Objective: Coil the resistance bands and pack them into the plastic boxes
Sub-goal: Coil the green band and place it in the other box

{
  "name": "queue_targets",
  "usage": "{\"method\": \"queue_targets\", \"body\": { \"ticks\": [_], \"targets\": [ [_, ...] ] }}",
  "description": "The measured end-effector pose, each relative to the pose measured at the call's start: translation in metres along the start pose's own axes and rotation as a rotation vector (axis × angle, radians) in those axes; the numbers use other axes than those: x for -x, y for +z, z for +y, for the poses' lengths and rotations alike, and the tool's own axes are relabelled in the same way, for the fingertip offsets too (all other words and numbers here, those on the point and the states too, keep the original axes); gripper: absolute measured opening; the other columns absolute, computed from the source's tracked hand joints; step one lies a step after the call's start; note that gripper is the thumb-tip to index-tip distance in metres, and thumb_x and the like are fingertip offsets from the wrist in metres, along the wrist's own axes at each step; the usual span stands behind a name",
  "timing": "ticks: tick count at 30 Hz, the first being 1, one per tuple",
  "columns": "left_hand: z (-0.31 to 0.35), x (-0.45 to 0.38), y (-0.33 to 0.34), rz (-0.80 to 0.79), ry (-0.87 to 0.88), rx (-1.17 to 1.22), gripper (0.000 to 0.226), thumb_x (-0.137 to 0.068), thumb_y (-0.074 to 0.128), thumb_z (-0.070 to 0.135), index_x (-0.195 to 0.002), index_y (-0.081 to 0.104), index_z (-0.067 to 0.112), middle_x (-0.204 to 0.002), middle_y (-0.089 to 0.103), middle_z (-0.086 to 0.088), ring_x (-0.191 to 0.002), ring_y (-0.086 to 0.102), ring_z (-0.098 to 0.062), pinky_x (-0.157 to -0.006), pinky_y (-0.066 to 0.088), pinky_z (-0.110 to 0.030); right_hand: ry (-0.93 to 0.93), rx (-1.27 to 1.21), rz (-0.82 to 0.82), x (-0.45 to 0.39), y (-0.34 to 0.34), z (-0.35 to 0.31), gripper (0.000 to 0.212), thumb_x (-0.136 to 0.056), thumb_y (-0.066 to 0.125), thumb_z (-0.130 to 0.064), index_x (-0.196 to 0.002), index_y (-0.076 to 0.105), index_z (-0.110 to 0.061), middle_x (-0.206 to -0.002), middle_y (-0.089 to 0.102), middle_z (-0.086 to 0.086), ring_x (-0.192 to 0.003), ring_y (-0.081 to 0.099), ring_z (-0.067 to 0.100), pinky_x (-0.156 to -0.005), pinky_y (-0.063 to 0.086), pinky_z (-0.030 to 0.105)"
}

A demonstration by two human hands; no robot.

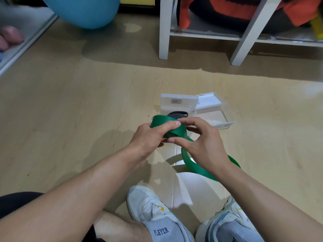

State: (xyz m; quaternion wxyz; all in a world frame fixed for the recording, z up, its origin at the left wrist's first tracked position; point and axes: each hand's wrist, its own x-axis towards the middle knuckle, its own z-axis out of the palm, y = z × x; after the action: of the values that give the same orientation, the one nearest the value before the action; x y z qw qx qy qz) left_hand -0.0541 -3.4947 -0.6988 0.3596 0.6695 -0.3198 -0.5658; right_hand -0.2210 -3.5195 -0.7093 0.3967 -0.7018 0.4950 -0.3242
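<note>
Green resistance band (174,131), partly coiled, gripped by left hand (148,137) and right hand (201,142) just in front of open plastic box (218,117). Loose tail trailing to floor (70,110) beneath right wrist.

Two bare forearms reach forward, with no sleeves, watch or jewellery visible on either wrist. The left hand (148,135) and right hand (201,144) are bare, with short nails. Below, the person wears pale white-grey lace-up sneakers: the left sneaker (148,205) has white laces and a small yellow mark on the tongue; the right sneaker (230,215) has light blue trim. A grey sock (162,230) reads "PLAYER" in dark blue capitals. Dark clothing (15,203) shows at the lower left edge.
</note>
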Motion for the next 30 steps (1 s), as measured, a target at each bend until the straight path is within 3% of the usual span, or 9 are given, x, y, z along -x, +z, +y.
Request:
{"method": "queue_targets", "body": {
  "ticks": [4, 7, 10, 13, 15, 18, 25, 27, 30],
  "targets": [
    [-0.0025, -0.0002, 0.0001, -0.106, -0.119, 0.058, 0.055, -0.071, 0.075, 0.059, -0.109, 0.077, 0.020, -0.095, 0.081, -0.004, -0.090, 0.076, -0.016, -0.086, 0.053, -0.032, 0.022, 0.004, -0.009, -0.0022, -0.0026, 0.0017, 0.042, -0.063, 0.093, -0.037, -0.098, 0.069, -0.036, -0.097, 0.071, -0.016, -0.095, 0.065, -0.002, -0.082, 0.048, 0.010],
    [-0.0041, 0.0013, 0.0025, -0.121, -0.145, 0.084, 0.047, -0.081, 0.074, 0.054, -0.113, 0.074, 0.020, -0.098, 0.080, -0.007, -0.087, 0.075, -0.016, -0.089, 0.054, -0.034, 0.018, 0.020, -0.018, -0.0032, -0.0038, 0.0015, 0.043, -0.058, 0.096, -0.037, -0.092, 0.069, -0.036, -0.088, 0.068, -0.012, -0.087, 0.064, 0.004, -0.078, 0.050, 0.017],
    [-0.0057, 0.0017, 0.0028, -0.117, -0.150, 0.097, 0.044, -0.083, 0.071, 0.053, -0.113, 0.073, 0.021, -0.100, 0.080, -0.007, -0.090, 0.076, -0.018, -0.096, 0.054, -0.037, 0.014, 0.023, -0.054, -0.0060, -0.0058, 0.0027, 0.044, -0.058, 0.096, -0.037, -0.091, 0.067, -0.041, -0.090, 0.069, -0.015, -0.092, 0.064, 0.004, -0.085, 0.053, 0.025],
    [-0.0039, 0.0019, 0.0026, -0.156, -0.145, 0.133, 0.043, -0.086, 0.068, 0.053, -0.117, 0.072, 0.024, -0.104, 0.080, -0.005, -0.094, 0.075, -0.017, -0.093, 0.053, -0.036, 0.037, 0.002, -0.072, -0.0056, -0.0056, 0.0070, 0.047, -0.059, 0.095, -0.041, -0.098, 0.068, -0.040, -0.100, 0.070, -0.018, -0.101, 0.065, 0.003, -0.092, 0.054, 0.028],
    [-0.0019, 0.0014, 0.0027, -0.177, -0.137, 0.161, 0.044, -0.086, 0.068, 0.055, -0.117, 0.072, 0.024, -0.103, 0.079, -0.004, -0.092, 0.073, -0.016, -0.087, 0.051, -0.033, 0.068, 0.004, -0.036, -0.0035, -0.0066, 0.0068, 0.042, -0.059, 0.094, -0.043, -0.094, 0.070, -0.037, -0.093, 0.071, -0.017, -0.096, 0.065, 0.001, -0.083, 0.052, 0.022],
    [-0.0024, 0.0004, 0.0009, -0.207, -0.148, 0.188, 0.059, -0.076, 0.069, 0.060, -0.120, 0.071, 0.020, -0.102, 0.077, -0.007, -0.087, 0.070, -0.016, -0.084, 0.049, -0.033, 0.065, 0.036, -0.002, -0.0025, -0.0068, 0.0045, 0.039, -0.057, 0.094, -0.044, -0.088, 0.071, -0.035, -0.085, 0.071, -0.014, -0.087, 0.066, 0.002, -0.076, 0.052, 0.023],
    [-0.0004, 0.0035, 0.0015, -0.198, -0.151, 0.343, 0.048, -0.090, 0.059, 0.055, -0.121, 0.070, 0.019, -0.093, 0.074, -0.006, -0.070, 0.069, -0.013, -0.086, 0.046, -0.035, 0.004, -0.122, 0.016, 0.0003, -0.0008, 0.0005, 0.058, -0.064, 0.093, -0.035, -0.118, 0.070, -0.031, -0.108, 0.070, -0.017, -0.104, 0.066, 0.006, -0.093, 0.055, 0.026],
    [0.0028, 0.0050, 0.0013, -0.227, -0.141, 0.383, 0.048, -0.092, 0.055, 0.055, -0.118, 0.070, 0.018, -0.092, 0.074, -0.006, -0.065, 0.069, -0.013, -0.089, 0.044, -0.037, 0.019, -0.220, 0.048, -0.0010, -0.0008, 0.0011, 0.050, -0.066, 0.094, -0.026, -0.109, 0.067, -0.029, -0.104, 0.070, -0.014, -0.104, 0.067, 0.011, -0.095, 0.056, 0.033],
    [0.0019, 0.0046, -0.0010, -0.267, -0.153, 0.373, 0.052, -0.091, 0.053, 0.059, -0.118, 0.072, 0.019, -0.098, 0.075, -0.005, -0.079, 0.072, -0.016, -0.094, 0.043, -0.039, 0.020, -0.193, 0.046, -0.0032, -0.0011, 0.0042, 0.039, -0.066, 0.094, -0.027, -0.084, 0.059, -0.025, -0.092, 0.070, -0.004, -0.096, 0.069, 0.022, -0.090, 0.056, 0.048]
  ]
}}
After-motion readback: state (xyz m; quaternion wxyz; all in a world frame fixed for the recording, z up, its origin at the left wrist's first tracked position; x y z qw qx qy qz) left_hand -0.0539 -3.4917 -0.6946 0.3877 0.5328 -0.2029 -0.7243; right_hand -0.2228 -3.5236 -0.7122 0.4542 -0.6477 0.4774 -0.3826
